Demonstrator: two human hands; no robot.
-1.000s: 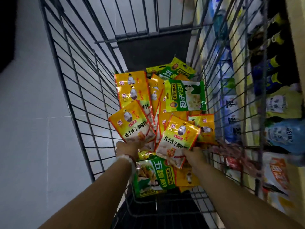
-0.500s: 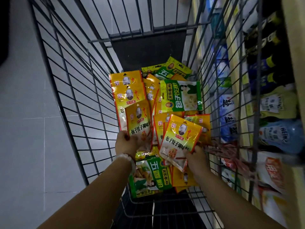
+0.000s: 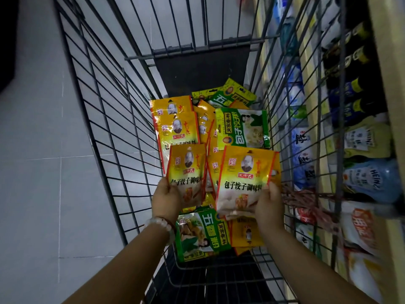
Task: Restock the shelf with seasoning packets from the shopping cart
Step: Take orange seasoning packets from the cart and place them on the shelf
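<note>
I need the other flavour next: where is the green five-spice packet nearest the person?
In the head view, the green five-spice packet lies flat at the cart's near end, just below the left hand and left of an orange packet.

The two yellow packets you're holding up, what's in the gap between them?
In the head view, between the left packet and the right packet, another yellow packet from the cart pile shows through, lying behind both.

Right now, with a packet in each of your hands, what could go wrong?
The left hand and right hand each pinch only the bottom edge of a yellow seasoning packet, so one might slip back into the shopping cart. The cart's wire wall stands between the hands and the shelf, so a packet could snag on it unless lifted over.
</note>
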